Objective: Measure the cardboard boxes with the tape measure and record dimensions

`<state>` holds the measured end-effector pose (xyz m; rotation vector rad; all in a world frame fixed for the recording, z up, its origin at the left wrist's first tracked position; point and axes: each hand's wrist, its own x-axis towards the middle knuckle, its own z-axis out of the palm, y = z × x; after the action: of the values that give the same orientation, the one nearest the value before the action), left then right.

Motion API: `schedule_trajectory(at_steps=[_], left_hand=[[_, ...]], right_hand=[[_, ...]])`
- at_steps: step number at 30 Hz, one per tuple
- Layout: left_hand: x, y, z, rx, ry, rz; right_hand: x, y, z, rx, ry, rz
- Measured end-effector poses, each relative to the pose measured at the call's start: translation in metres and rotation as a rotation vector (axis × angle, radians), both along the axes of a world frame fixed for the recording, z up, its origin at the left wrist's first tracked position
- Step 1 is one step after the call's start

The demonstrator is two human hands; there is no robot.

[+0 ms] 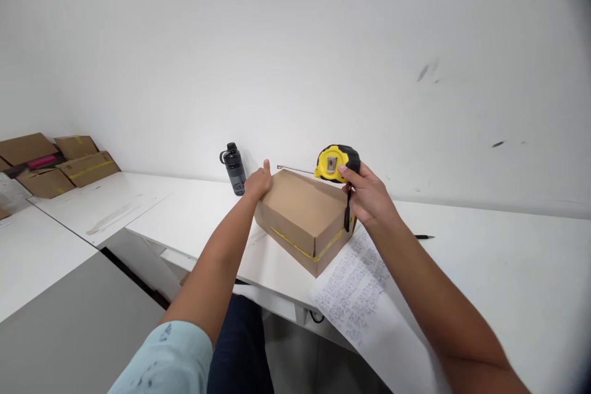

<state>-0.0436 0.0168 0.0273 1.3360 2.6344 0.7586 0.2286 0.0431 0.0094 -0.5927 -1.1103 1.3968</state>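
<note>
A small brown cardboard box (pixel 302 209) with a yellow band round it sits on the white table (pixel 484 258). My left hand (pixel 258 182) rests on the box's far left corner, fingers curled over the edge. My right hand (pixel 367 194) grips a yellow and black tape measure (pixel 336 162) at the box's far right corner. A short length of its metal blade (pixel 295 168) is drawn out leftward along the box's back edge. A black wrist strap hangs down from the tape measure.
A dark water bottle (pixel 234 168) stands by the wall behind the box. A printed paper sheet (pixel 355 289) lies under the box and droops over the table's front edge. A black pen (pixel 423 237) lies to the right. Several cardboard boxes (pixel 69 166) are stacked far left.
</note>
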Motion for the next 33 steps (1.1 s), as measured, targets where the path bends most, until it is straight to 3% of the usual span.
schedule_trajectory(at_steps=[4,7,14,17,24,29,33], left_hand=[[-0.001,0.002,-0.001,-0.018,0.042,-0.012],[-0.004,0.005,-0.002,-0.075,0.079,-0.018],[-0.015,0.019,-0.005,-0.2,0.154,-0.195],[-0.018,0.021,-0.005,-0.22,0.163,-0.231],[-0.013,0.018,0.001,-0.25,0.218,-0.296],[-0.009,0.019,0.002,-0.261,0.257,-0.301],[-0.006,0.021,0.001,-0.266,0.275,-0.292]], right_hand=[[-0.007,-0.011,-0.002,-0.029,0.005,0.132],[-0.008,-0.019,0.0,0.041,-0.05,0.125],[0.008,-0.027,0.011,0.222,-0.152,0.217],[0.019,-0.025,0.016,0.312,-0.275,0.156],[0.032,-0.025,0.018,0.388,-0.88,-0.205],[0.034,-0.039,0.023,0.573,-1.13,-0.132],[0.036,-0.037,0.019,0.678,-1.249,-0.183]])
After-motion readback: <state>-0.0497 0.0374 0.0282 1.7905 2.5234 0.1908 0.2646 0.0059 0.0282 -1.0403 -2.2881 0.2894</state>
